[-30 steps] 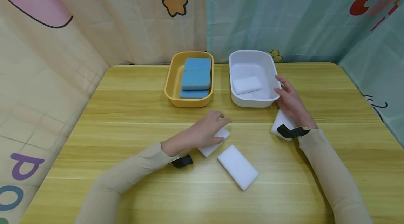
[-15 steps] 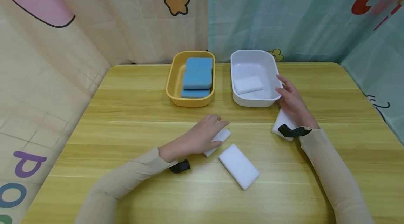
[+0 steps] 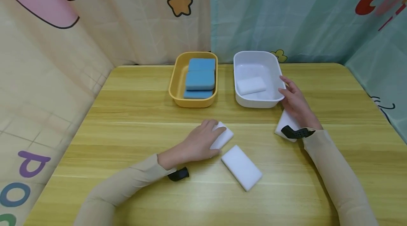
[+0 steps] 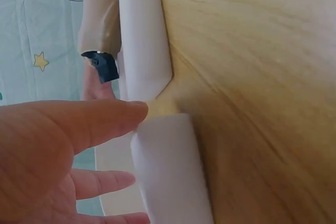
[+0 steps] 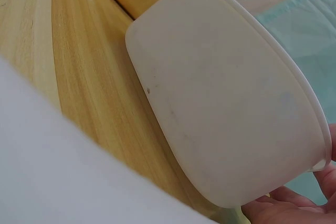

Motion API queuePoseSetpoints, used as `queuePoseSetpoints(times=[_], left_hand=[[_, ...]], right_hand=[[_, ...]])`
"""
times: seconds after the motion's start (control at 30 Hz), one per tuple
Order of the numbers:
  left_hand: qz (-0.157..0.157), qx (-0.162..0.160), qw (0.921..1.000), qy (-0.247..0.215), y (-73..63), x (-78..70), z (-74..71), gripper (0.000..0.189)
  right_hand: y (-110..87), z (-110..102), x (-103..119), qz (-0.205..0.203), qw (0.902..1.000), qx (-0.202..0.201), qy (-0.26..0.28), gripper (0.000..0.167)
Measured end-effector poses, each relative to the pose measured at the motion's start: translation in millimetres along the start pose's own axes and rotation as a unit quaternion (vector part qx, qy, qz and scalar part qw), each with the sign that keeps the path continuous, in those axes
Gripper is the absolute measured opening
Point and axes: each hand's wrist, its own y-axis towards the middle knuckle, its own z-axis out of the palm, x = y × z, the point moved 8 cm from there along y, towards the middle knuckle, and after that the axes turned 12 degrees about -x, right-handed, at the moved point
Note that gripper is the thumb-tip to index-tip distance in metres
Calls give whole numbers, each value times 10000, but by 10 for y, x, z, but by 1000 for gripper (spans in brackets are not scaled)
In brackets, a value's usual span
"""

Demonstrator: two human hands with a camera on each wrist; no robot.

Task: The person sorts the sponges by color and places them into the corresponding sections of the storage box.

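My left hand (image 3: 200, 143) reaches over a white sponge (image 3: 223, 137) lying flat on the table, fingers along its far side and thumb by its near end. In the left wrist view the thumb (image 4: 105, 121) is straight, its tip overlapping the end of that sponge (image 4: 170, 171), and the other fingers are spread. A second white sponge (image 3: 242, 168) lies just to the right. At the white bin (image 3: 257, 103), my right hand (image 3: 297, 104) grips the right rim between thumb and fingers. One white sponge (image 3: 252, 85) rests inside the bin. Below the right wrist, another white sponge (image 3: 284, 125) is partly hidden.
A yellow bin (image 3: 194, 103) stands left of the white one, with several blue sponges (image 3: 200, 80) piled in it. Both sit near the back edge of the wooden table (image 3: 136, 95). Printed curtains (image 3: 270, 10) hang close behind and on both sides.
My left hand has drawn slightly back and lowered toward the near left sponge, baring more of its far end. The right hand stays on the bin's rim. The view has shifted a little.
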Motion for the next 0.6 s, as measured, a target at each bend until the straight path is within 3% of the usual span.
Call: queuePoseSetpoints(times=[0.6], left_hand=[[46,5,9999,-148,-29,22,63,63]], right_hand=[[5,-6,-12,41,10000,24,5,56]])
